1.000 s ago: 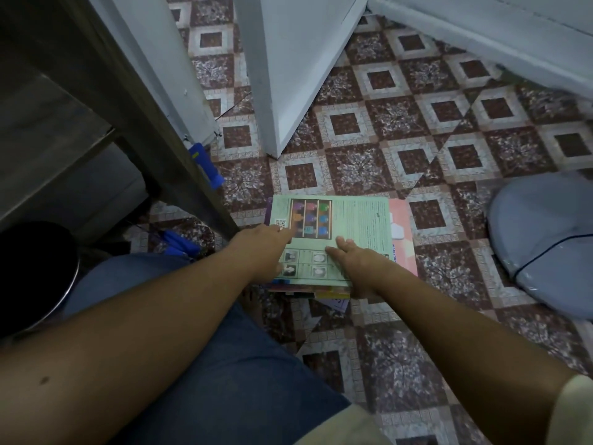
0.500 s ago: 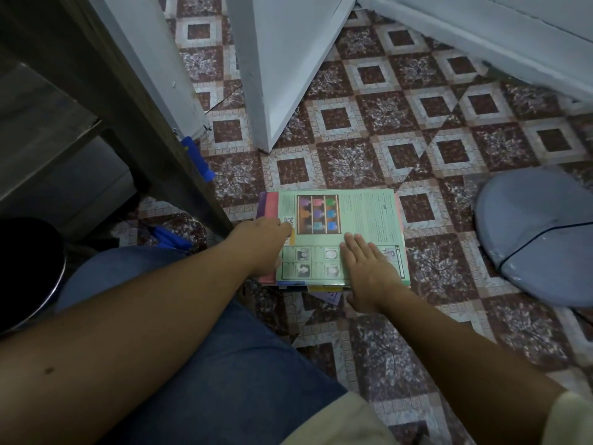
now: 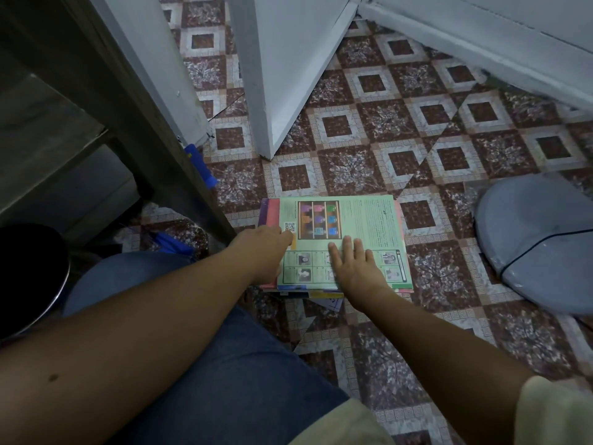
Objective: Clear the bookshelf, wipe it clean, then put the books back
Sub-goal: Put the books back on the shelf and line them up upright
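A stack of books lies flat on the patterned tile floor, topped by a green book (image 3: pixel 362 220) with coloured squares and small portraits on its cover. Pink and purple covers (image 3: pixel 269 211) peek out under its left edge. My left hand (image 3: pixel 263 252) grips the stack's left side, fingers curled at the green book's edge. My right hand (image 3: pixel 353 264) lies flat on the cover's lower middle with its fingers spread. The dark wooden bookshelf (image 3: pixel 128 130) stands at the left, its lower shelf in shadow.
A white door (image 3: pixel 282 69) stands ajar behind the stack, with a white wall base (image 3: pixel 481 36) at the upper right. A grey round cushion (image 3: pixel 539 252) with a black cord lies to the right. A black metal stool (image 3: pixel 29 274) sits at the left. Blue plastic objects (image 3: pixel 200 167) rest by the shelf's foot.
The green book has slid left so it squares up with the stack and covers the pink book. My right hand has flattened onto the cover. My left hand stays at the left edge.
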Demonstrator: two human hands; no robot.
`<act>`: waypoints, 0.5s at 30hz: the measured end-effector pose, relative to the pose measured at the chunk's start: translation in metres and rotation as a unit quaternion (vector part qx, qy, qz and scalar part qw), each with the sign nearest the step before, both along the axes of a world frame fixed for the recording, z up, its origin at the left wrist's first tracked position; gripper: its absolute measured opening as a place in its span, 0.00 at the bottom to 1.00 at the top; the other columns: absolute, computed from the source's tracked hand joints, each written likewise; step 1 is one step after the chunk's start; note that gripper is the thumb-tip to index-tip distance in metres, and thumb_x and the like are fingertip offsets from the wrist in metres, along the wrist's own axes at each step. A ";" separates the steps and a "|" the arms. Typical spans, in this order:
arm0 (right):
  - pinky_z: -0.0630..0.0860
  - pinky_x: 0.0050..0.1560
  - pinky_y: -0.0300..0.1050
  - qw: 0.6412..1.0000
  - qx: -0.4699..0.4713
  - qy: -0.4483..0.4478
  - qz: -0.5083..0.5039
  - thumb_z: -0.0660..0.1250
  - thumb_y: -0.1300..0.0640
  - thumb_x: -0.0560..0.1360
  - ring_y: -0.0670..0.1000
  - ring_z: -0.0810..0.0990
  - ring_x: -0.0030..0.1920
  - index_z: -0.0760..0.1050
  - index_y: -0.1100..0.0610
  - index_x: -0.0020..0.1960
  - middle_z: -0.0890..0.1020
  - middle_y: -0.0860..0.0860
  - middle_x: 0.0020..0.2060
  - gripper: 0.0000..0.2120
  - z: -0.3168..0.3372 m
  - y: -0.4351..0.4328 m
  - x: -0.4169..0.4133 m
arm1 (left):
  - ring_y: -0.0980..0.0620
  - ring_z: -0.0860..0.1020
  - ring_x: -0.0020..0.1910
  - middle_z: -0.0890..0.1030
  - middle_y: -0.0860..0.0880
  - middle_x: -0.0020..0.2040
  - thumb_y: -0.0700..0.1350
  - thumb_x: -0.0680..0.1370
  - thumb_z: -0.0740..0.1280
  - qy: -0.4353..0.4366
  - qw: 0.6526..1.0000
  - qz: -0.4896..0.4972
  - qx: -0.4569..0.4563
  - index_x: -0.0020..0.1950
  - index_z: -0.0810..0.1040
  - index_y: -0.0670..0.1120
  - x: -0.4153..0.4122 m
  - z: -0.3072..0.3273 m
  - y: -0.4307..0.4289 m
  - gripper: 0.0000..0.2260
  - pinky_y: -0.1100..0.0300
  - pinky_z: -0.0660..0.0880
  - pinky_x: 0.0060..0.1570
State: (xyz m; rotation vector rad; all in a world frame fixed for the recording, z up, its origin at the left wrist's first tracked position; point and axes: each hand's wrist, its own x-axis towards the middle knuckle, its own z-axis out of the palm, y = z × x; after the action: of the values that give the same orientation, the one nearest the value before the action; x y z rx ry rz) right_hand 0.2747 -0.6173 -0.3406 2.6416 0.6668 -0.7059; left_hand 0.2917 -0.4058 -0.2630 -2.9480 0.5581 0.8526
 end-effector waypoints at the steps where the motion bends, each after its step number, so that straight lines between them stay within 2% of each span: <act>1: 0.56 0.74 0.63 1.000 -0.003 0.002 0.005 0.62 0.64 0.79 0.72 0.45 0.74 0.32 0.64 0.76 0.41 0.71 0.74 0.41 0.003 0.000 0.001 | 0.47 0.73 0.56 0.73 0.47 0.59 0.48 0.77 0.65 -0.001 1.000 -0.001 -0.001 0.67 0.66 0.48 0.000 0.002 0.000 0.20 0.50 0.75 0.51; 7: 0.56 0.73 0.64 0.999 -0.022 0.025 0.024 0.57 0.66 0.80 0.73 0.46 0.74 0.33 0.63 0.76 0.41 0.71 0.73 0.37 0.020 0.002 0.000 | 0.47 0.73 0.58 0.73 0.47 0.61 0.49 0.76 0.66 0.002 1.000 0.002 -0.003 0.68 0.65 0.49 -0.004 0.006 0.001 0.22 0.48 0.75 0.54; 11: 0.56 0.74 0.63 1.000 -0.020 0.010 0.021 0.56 0.62 0.81 0.72 0.49 0.74 0.36 0.62 0.77 0.44 0.69 0.75 0.35 0.030 0.003 -0.002 | 0.47 0.73 0.58 0.72 0.47 0.62 0.51 0.75 0.67 0.009 1.000 0.001 -0.002 0.68 0.65 0.49 -0.007 0.007 0.006 0.24 0.48 0.75 0.55; 15: 0.53 0.75 0.61 0.999 0.012 -0.019 -0.031 0.54 0.60 0.81 0.67 0.51 0.76 0.41 0.59 0.78 0.50 0.64 0.77 0.32 0.042 0.010 -0.011 | 0.47 0.72 0.59 0.71 0.48 0.63 0.56 0.73 0.70 0.016 1.000 -0.015 0.001 0.69 0.64 0.49 -0.009 0.009 0.006 0.28 0.47 0.75 0.56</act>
State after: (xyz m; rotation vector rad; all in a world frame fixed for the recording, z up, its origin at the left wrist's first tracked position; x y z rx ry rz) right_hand 0.2640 -0.6068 -0.2985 2.6999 0.5886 -0.6680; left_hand 0.2824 -0.4003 -0.2537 -2.9217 0.6026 0.8982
